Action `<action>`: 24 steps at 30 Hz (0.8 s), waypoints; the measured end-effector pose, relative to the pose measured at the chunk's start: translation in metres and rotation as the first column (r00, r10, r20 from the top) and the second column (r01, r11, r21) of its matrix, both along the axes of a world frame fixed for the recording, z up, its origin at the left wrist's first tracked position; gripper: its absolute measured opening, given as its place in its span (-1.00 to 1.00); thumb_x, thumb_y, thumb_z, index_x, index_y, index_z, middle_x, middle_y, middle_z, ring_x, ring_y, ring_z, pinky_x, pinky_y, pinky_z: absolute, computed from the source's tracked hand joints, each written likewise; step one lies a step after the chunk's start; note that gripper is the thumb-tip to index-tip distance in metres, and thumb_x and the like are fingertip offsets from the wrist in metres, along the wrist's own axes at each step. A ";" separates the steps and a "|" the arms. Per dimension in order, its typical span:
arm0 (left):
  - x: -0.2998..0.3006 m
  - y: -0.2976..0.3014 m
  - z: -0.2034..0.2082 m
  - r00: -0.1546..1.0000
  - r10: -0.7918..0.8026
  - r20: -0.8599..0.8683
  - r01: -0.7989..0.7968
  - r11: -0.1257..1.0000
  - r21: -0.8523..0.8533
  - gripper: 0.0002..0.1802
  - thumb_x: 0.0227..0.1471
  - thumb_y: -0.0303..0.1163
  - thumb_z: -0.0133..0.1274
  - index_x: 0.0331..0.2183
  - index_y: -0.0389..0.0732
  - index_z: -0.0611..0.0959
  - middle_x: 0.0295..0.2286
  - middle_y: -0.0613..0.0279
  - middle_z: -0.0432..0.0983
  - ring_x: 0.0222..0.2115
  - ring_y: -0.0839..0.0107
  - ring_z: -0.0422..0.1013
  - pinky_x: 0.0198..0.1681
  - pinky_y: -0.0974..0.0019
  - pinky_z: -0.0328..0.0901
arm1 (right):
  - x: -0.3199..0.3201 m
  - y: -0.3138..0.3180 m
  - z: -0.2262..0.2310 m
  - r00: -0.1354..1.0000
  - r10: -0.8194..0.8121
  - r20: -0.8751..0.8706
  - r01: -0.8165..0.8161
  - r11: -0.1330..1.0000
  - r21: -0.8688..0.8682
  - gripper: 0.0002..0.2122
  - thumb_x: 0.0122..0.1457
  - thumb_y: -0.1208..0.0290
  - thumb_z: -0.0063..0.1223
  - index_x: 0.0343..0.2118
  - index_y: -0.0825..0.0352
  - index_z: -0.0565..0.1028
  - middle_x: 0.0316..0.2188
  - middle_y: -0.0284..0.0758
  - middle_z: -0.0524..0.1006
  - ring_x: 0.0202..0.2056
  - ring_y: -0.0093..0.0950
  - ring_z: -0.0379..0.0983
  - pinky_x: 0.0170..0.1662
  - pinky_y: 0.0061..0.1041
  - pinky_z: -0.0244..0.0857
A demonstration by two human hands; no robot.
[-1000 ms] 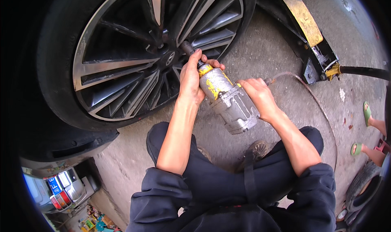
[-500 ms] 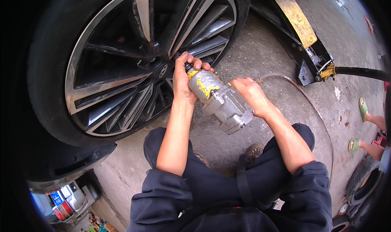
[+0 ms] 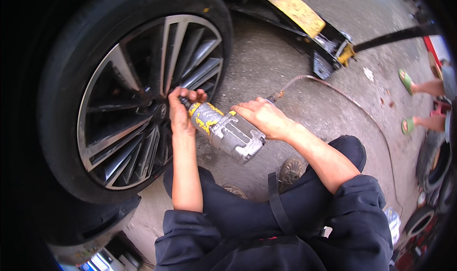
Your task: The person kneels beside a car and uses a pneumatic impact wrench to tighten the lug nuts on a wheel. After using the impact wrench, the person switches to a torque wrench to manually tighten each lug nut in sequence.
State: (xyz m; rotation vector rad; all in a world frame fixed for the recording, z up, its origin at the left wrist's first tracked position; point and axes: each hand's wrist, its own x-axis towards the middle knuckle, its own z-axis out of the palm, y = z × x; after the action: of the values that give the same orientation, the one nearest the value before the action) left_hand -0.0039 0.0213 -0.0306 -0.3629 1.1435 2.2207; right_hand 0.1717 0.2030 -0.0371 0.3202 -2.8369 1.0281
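Between my hands is a worn grey impact wrench [image 3: 233,133] with chipped yellow paint, its dark nose turned toward the car wheel [image 3: 157,99]. My left hand [image 3: 183,110] is curled round the nose end, beside the wheel's hub. At the handle side, my right hand [image 3: 264,118] grips the tool; its handle and trigger are hidden under the fingers. An air hose [image 3: 342,96] runs from the handle across the floor to the right. The wheel has a black tyre and black-and-silver spokes. Whether the tool's tip touches a nut cannot be made out.
A floor jack [image 3: 304,21] with a yellow plate and a dark handle lies beyond the wheel. At the right, another person's feet in green sandals [image 3: 406,82] show. Old tyres [image 3: 433,161] stand near the right edge. My knees are bent beneath the tool.
The view has swung, so the wheel and jack sit further left. The wrench has drawn back a little from the hub, and both hands still hold it.
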 end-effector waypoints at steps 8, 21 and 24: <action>-0.012 -0.032 -0.018 0.937 -0.241 0.253 0.225 0.970 0.093 -0.45 0.15 0.09 -0.02 -0.26 -0.29 0.51 -0.18 0.01 0.50 -0.05 0.11 0.44 0.14 0.03 0.31 | 0.141 -0.015 0.048 0.795 -0.068 0.603 -0.081 0.973 0.216 -0.83 -0.13 0.39 0.16 -0.41 0.24 0.57 -0.43 -0.32 0.61 -0.31 -0.28 0.59 -0.25 -0.23 0.45; 0.171 -0.150 0.194 0.038 -0.796 0.605 0.701 -0.410 -0.584 -0.59 0.19 -0.05 0.06 -0.24 -0.25 0.58 -0.38 0.28 0.58 -0.38 0.50 0.49 -0.37 0.41 0.36 | 0.450 0.016 0.162 -0.080 -0.461 0.884 0.420 0.788 0.450 -0.75 0.03 0.29 0.15 -0.21 0.18 0.65 -0.17 -0.30 0.64 -0.10 -0.36 0.58 -0.08 -0.34 0.47; 0.200 -0.158 0.226 0.174 -0.771 0.613 0.728 -0.319 -0.607 -0.62 0.23 -0.11 0.01 -0.21 -0.29 0.57 -0.35 0.17 0.61 -0.40 0.46 0.52 -0.40 0.41 0.37 | 0.563 0.045 0.146 -0.288 -0.517 0.806 0.514 0.627 0.586 -0.74 0.01 0.33 0.12 -0.21 0.21 0.64 -0.16 -0.23 0.63 -0.09 -0.33 0.57 -0.06 -0.31 0.46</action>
State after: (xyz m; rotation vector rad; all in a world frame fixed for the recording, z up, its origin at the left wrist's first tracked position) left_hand 0.1961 -0.1362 0.1952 0.1470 1.7402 0.1876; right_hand 0.7344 0.2482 0.1086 -2.6073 -2.9282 1.1401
